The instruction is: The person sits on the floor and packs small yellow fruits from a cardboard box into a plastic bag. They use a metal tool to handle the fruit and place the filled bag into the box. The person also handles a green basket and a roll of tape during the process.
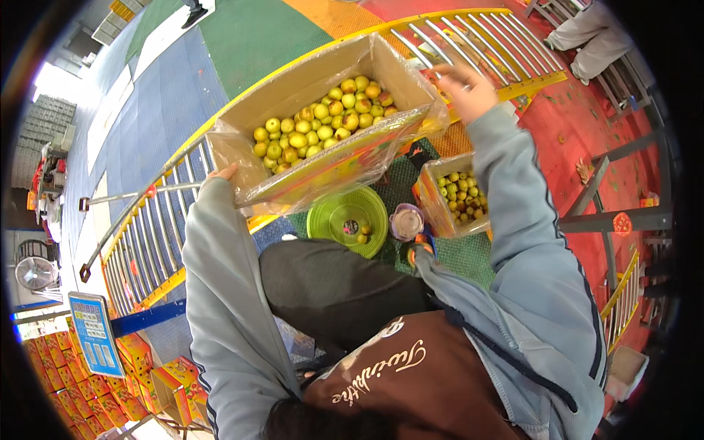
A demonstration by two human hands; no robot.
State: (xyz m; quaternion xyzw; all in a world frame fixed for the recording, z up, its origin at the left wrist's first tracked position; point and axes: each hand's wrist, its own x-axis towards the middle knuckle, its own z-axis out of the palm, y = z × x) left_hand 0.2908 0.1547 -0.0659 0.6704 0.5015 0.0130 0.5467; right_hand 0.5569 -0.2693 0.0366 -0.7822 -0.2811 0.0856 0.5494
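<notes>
A large open cardboard box (324,71) with a clear plastic liner (352,159) sits tilted across a roller conveyor. Inside is a layer of jujubes (324,122), yellow-green with brown-red patches. My left hand (224,172) grips the box's left end, most of its fingers hidden by sleeve and carton. Just off the right end, above the rollers, is my right hand (467,92), blurred, with bent fingers; whether it pinches anything is unclear. Below the box stands a green plastic basket (322,220) with a few jujubes in it. To its right is a smaller lined box (434,214) of jujubes.
The roller conveyor (151,242) with yellow rails curves past on both sides. A lidded cup (407,223) stands between basket and smaller box. At lower left are a blue scale display (94,333) and stacked printed cartons (71,379). Another person's legs (594,38) show at upper right.
</notes>
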